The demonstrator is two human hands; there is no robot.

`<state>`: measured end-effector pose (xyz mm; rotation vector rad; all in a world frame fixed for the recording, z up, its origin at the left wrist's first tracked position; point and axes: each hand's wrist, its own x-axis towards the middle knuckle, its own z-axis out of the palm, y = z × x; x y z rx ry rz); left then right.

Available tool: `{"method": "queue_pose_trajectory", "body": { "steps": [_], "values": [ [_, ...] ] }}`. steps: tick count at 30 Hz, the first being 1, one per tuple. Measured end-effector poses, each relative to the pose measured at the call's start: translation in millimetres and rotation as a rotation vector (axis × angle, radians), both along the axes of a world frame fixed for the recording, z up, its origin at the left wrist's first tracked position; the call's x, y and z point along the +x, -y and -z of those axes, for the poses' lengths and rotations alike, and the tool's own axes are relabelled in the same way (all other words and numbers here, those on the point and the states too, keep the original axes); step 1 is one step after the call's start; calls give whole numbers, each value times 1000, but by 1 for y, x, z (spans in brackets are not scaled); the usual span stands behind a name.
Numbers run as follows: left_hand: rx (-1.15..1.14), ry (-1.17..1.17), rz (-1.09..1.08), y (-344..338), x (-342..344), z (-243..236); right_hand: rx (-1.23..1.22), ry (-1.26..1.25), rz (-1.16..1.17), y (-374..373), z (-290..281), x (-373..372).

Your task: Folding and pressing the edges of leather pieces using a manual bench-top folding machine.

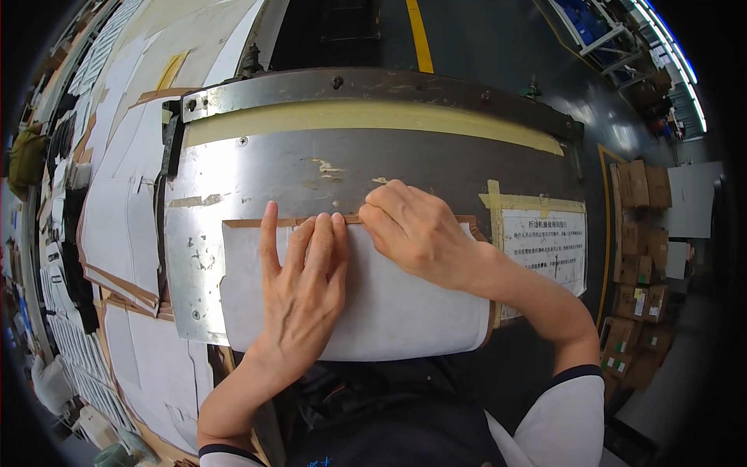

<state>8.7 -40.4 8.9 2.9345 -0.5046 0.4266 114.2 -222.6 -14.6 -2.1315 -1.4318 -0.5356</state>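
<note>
A white-faced panel (405, 311) with brown edges lies on a scratched metal plate (280, 163). Its near side hangs slightly past the plate's front. Along its far edge runs a narrow brown strip (247, 223) that looks folded over. My left hand (302, 284) rests flat on the panel, fingers stretched out, tips at the strip. To its right, my right hand (420, 233) is closed, its curled fingers pinching or pressing the brown edge. The part of the edge beneath those fingers is hidden.
Behind the plate stands a metal bar (412, 87), with a strip of yellow tape (350, 117) in front of it. A printed notice (542, 241) is taped at the right. White-and-brown panels (124, 210) are stacked left. Cardboard boxes (634, 249) stand far right.
</note>
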Motion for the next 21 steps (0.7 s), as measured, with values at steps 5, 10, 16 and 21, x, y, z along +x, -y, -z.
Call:
{"method": "queue_pose_trajectory", "body": {
  "steps": [5, 10, 16, 21],
  "values": [
    [-30, -8, 7, 0, 1, -2, -37, 35, -15, 3, 0, 0],
    [33, -5, 13, 2, 1, -6, -27, 81, -21, 4, -1, 0],
    [35, 13, 8, 3, 0, -3, -28, 96, -12, 4, 1, 0],
    [36, 21, -8, 6, 2, -4, -14, 72, -16, 4, 1, 0]
  ]
}}
